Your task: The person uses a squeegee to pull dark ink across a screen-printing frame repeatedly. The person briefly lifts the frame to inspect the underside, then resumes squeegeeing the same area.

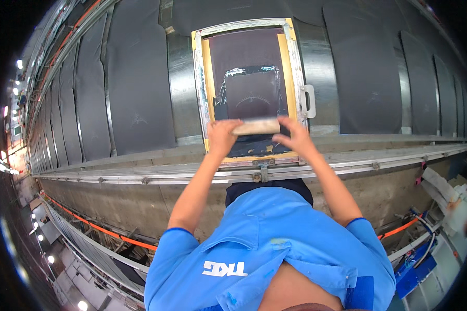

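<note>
A screen-printing frame (198, 93) with pale metal sides and yellow tape along its inner edges lies in front of me on the long table. Across its near part I hold a squeegee (257, 126) with a pale, bar-like handle, level from side to side. My left hand (223, 137) is closed round its left end. At the right end, my right hand (296, 137) grips it between fingers and thumb. Dark, glossy ink (228, 78) outlines a squarish area of the mesh beyond the squeegee, with a faint curved mark inside. The squeegee's lower edge is hidden.
Dark fabric panels (137, 78) and more panels (366, 78) lie on the table to both sides. A white handle (309, 101) sticks out from the frame's right side. A metal rail (192, 173) with a clamp (259, 173) runs along the near edge. A blue object (415, 272) sits at lower right.
</note>
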The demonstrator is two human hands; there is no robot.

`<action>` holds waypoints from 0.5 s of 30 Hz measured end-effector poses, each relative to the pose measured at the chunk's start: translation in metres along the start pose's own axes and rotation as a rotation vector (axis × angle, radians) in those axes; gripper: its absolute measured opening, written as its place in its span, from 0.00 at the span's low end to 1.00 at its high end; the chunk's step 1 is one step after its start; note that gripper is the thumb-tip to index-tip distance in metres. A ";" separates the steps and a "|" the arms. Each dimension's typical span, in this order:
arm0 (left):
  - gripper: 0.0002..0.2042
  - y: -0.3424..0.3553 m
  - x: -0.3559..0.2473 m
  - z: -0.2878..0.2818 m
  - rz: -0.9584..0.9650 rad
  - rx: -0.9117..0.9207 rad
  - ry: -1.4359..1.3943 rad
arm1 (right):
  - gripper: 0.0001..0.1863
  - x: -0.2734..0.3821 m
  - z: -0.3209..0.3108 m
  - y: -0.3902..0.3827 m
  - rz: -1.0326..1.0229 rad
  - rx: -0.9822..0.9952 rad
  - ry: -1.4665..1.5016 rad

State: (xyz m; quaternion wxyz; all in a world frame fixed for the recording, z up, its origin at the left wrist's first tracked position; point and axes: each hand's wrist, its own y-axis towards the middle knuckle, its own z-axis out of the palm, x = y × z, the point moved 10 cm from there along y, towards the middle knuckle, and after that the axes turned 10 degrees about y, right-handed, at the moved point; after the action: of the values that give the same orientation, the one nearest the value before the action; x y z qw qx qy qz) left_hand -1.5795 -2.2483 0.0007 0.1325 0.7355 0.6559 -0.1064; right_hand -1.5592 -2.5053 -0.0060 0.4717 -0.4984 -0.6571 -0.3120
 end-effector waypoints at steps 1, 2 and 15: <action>0.23 0.015 0.004 -0.004 -0.026 0.025 -0.020 | 0.29 -0.012 -0.020 0.011 0.051 -0.056 0.088; 0.22 0.039 0.013 -0.005 -0.083 0.079 -0.046 | 0.28 -0.030 -0.056 0.025 0.085 -0.237 -0.019; 0.27 0.056 0.015 -0.011 0.069 -0.063 0.022 | 0.11 -0.072 -0.096 0.096 0.190 -0.554 -0.015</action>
State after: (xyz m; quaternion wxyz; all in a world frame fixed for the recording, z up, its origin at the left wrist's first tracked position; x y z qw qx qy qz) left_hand -1.5220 -2.2368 0.0091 0.1520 0.7542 0.6346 -0.0731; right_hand -1.4345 -2.5861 -0.0441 0.3398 -0.6699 -0.5008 -0.4300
